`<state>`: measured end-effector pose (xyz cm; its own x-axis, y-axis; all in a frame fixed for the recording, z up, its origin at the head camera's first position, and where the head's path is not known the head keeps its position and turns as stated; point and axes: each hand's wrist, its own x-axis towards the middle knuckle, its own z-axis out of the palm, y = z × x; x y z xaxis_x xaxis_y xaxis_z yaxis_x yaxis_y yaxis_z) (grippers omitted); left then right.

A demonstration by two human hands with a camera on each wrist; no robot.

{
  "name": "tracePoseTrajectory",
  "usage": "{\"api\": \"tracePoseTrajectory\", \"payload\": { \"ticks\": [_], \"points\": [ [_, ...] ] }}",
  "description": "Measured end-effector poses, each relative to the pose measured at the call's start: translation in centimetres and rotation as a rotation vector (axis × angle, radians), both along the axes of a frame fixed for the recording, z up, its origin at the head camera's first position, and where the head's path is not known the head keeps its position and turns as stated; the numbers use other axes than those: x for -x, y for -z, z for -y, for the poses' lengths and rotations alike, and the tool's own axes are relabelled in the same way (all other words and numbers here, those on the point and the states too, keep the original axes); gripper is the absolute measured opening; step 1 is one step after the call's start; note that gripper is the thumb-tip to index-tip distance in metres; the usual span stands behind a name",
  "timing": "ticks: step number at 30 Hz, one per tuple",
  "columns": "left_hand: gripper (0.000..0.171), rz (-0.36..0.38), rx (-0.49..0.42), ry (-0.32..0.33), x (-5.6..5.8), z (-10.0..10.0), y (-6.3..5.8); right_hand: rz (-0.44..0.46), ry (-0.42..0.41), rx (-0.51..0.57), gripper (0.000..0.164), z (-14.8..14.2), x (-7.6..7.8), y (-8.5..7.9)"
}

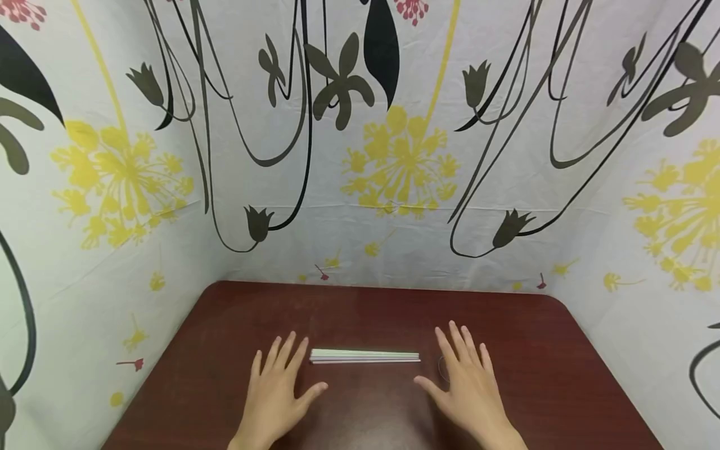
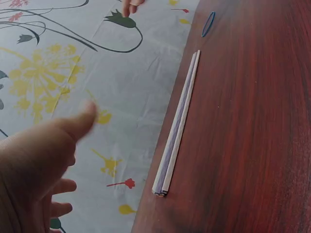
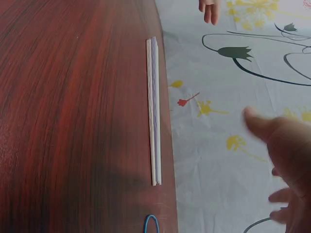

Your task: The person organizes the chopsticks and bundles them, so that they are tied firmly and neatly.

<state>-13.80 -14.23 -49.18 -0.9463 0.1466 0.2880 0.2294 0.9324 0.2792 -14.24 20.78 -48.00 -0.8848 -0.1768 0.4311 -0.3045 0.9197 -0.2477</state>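
Both hands hover over the table with fingers spread and nothing in them. My left hand (image 1: 275, 390) is just left of a row of slim pale sticks (image 1: 364, 357), one of them lilac, lying side by side like chopsticks. My right hand (image 1: 469, 387) is past their right end. Beside that hand lies a thin blue loop (image 2: 208, 24), like a rubber band; in the head view it shows partly behind the right thumb and fingers. The sticks (image 3: 153, 111) also show full length in the right wrist view, with the loop (image 3: 151, 224) beyond their end.
A dark red-brown wood-grain table (image 1: 371, 419) with rounded far corners lies under the hands. White cloth (image 1: 388, 250) printed with yellow, grey and red flowers hangs behind the table and along both sides.
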Motion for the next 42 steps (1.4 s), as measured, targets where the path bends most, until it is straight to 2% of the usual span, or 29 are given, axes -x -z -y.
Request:
{"api": "tracePoseTrajectory", "payload": {
  "ticks": [5, 9, 12, 19, 25, 30, 36, 42],
  "points": [
    [0.075, -0.087, 0.002, 0.058, 0.3, -0.1, 0.4, -0.173, -0.096, -0.038, 0.082, 0.1, 0.6, 0.3],
    [0.068, -0.187, 0.007, 0.112, 0.6, -0.2, 0.8, -0.249, -0.151, -0.048, 0.072, 0.4, 1.0, 0.6],
    [0.066, -0.224, 0.019, 0.134, 0.9, -0.2, 1.0, -0.288, -0.182, -0.053, 0.066, 0.6, 1.4, 1.0],
    [0.061, -0.19, 0.019, 0.138, 1.4, -0.3, 1.3, -0.353, -0.233, -0.087, 0.062, 1.4, 2.6, 2.1],
    [0.058, -0.149, 0.042, 0.128, 2.0, -0.6, 2.6, -0.33, -0.244, -0.119, 0.063, 2.2, 3.4, 3.2],
    [0.056, -0.153, 0.052, 0.141, 2.4, -1.0, 3.6, -0.335, -0.252, -0.101, 0.059, 2.3, 3.7, 4.1],
    [0.056, -0.162, 0.043, 0.168, 2.9, -1.7, 4.1, -0.336, -0.277, -0.097, 0.054, 2.4, 4.2, 4.9],
    [0.054, -0.142, 0.051, 0.162, 3.3, -2.1, 4.3, -0.315, -0.282, -0.13, 0.05, 2.7, 4.6, 5.8]
  ]
}}
